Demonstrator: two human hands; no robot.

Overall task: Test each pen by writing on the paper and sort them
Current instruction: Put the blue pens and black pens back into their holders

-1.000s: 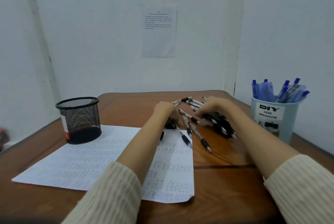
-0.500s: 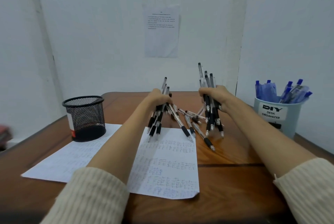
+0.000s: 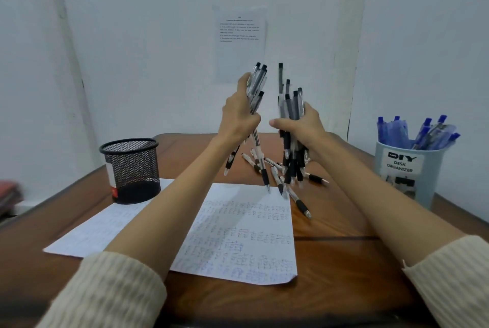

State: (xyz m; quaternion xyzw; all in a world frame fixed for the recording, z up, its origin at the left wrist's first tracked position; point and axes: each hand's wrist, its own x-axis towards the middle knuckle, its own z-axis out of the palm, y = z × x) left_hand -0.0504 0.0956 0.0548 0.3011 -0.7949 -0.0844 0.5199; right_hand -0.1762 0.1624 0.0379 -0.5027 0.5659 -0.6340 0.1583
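Looks like a plain office corner: a brown wooden desk (image 3: pixel 344 261) pushed against bare white walls (image 3: pixel 132 36), a black wire-mesh pen cup (image 3: pixel 131 168), a pale blue plastic tub (image 3: pixel 404 168) labelled DIY DESK ORGANIZER and stuffed with blue pens (image 3: pixel 423 131), and a printed notice (image 3: pixel 239 41) stuck up behind.

paper (image 3: pixel 238 243) lies on the tabletop (image 3: pixel 344 261) middle-left, mesh cup (image 3: pixel 131 168) at its far left edge. desk organizer (image 3: pixel 404 176) is way over right with pens (image 3: pixel 423 131) standing in it. loose pens (image 3: pixel 299 198) lie just past the paper's far right corner. above those, left hand (image 3: pixel 238 115) grips the left pen bunch (image 3: pixel 258 84) and right hand (image 3: pixel 304 126) grips the right pen bunch (image 3: pixel 289 105), side by side. wall sheet (image 3: pixel 239 41) hangs behind.
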